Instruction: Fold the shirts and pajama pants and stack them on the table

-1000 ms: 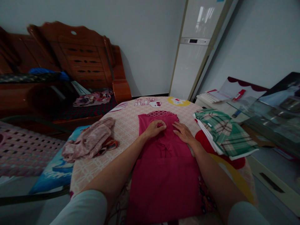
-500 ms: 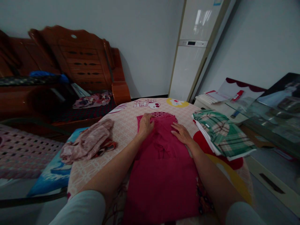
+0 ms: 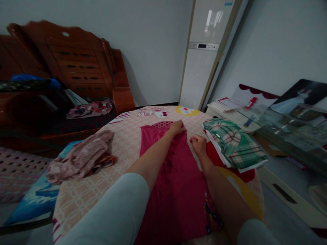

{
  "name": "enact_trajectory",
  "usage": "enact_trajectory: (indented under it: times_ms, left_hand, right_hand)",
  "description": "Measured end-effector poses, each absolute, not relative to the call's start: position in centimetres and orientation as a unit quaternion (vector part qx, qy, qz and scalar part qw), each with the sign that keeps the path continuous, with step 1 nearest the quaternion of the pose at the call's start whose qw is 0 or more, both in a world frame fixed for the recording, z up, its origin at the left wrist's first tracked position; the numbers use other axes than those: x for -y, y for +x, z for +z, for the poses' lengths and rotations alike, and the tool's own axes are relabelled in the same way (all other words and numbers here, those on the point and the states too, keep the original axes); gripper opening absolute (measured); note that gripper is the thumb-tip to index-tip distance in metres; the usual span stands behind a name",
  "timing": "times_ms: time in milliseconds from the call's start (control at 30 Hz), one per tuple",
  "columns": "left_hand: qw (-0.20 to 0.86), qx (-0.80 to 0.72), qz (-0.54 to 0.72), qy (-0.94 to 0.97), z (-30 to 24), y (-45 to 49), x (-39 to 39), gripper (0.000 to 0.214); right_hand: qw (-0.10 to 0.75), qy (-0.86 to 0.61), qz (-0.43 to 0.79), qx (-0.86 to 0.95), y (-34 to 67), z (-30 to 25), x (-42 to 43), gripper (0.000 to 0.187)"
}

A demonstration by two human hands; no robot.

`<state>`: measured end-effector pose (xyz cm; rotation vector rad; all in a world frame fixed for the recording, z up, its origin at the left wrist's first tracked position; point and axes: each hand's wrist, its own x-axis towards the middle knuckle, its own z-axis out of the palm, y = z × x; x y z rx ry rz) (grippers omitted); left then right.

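A magenta garment (image 3: 176, 177) lies flat down the middle of a round table (image 3: 122, 143) covered with a patterned cloth. My left hand (image 3: 177, 127) reaches across to the garment's far right corner and pinches the fabric there. My right hand (image 3: 198, 143) grips the garment's right edge a little nearer to me, fingers curled. Both forearms lie over the garment.
A crumpled pink garment (image 3: 81, 157) sits on the table's left side. A folded green plaid cloth (image 3: 233, 143) lies at the right edge. A wooden bench (image 3: 66, 71) stands behind left, a white tall cabinet unit (image 3: 201, 58) behind, and a glass-topped low table (image 3: 281, 126) at right.
My left hand moved from the garment's top left across to its top right corner. My right hand lifted from lying flat and closed on the right edge. The view shifted right.
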<state>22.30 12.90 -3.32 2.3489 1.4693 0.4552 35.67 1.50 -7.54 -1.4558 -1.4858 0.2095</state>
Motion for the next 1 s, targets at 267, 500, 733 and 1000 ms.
enact_trajectory:
  times_ms: [267, 500, 733, 1000]
  left_hand:
    - [0.231, -0.484, 0.200, 0.820, -3.6, 22.8, -15.1, 0.034]
    - [0.273, -0.551, 0.281, 0.737, -4.3, 22.7, -16.1, 0.029]
    - [0.209, -0.537, 0.245, 0.779, -5.2, 23.7, -15.9, 0.034]
    - [0.227, -0.451, 0.193, 0.841, -4.0, 22.0, -16.4, 0.052]
  right_hand:
    - [0.507, -0.536, 0.231, 0.634, 34.8, -7.2, -1.3, 0.025]
    - [0.526, -0.544, 0.199, 0.623, 34.8, -6.8, -1.1, 0.028]
    - [0.424, -0.542, 0.148, 0.711, 34.6, -6.9, -0.9, 0.025]
    - [0.373, -0.577, 0.072, 0.723, 34.8, -7.3, -1.3, 0.015]
